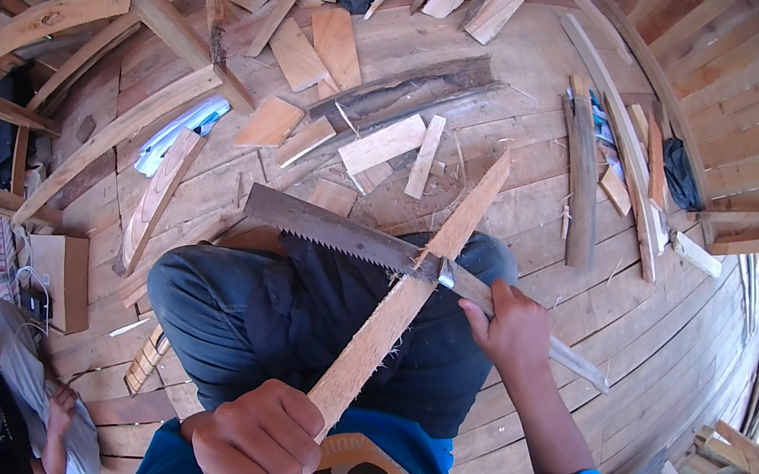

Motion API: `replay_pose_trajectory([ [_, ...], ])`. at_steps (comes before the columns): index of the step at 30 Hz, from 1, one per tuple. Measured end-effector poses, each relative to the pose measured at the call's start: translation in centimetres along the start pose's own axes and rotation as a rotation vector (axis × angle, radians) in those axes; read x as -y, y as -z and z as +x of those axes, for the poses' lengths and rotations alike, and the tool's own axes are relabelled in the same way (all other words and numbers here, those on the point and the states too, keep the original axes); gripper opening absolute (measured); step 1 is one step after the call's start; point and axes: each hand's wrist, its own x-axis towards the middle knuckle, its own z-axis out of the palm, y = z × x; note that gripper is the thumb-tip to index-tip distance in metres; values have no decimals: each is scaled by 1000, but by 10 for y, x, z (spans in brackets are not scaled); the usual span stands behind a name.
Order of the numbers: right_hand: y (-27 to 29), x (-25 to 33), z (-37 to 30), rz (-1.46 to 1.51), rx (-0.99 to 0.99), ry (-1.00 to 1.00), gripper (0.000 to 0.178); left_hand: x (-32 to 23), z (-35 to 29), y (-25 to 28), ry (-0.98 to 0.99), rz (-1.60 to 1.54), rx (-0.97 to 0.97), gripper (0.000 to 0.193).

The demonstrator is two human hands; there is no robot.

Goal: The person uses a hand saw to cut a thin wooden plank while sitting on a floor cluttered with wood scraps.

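Note:
My left hand (258, 437) is closed in a fist round the lower end of a long, narrow wooden strip (369, 337) with rough, splintery edges. The strip slants up and away to the right, past my knees. In my right hand (510, 329) is the pale handle of a handsaw (330, 230). Its dark, toothed blade points left and crosses the strip near a shiny metal collar, teeth toward me. Exactly how blade and strip touch there I cannot tell. Both are above my lap, where dark trousers (216, 300) show.
Offcuts and short boards (384, 143) lie on the plank floor (604, 348) ahead. A curved wooden frame (128, 137) stands left. Long battens (580, 181) lie to the right. At lower left another person (33, 389) sits near a cardboard-coloured box (59, 282).

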Motion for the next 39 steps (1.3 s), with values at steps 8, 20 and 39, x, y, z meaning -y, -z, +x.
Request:
replay_pose_trajectory([
  [8, 4, -11, 16, 772, 538, -149, 51, -2, 7, 9, 0, -21, 58, 77],
  [20, 7, 21, 2, 454, 189, -139, 53, -4, 14, 13, -6, -48, 159, 78],
  [39, 34, 45, -1, 734, 573, -253, 55, -3, 10, 25, -37, -75, 231, 75],
])
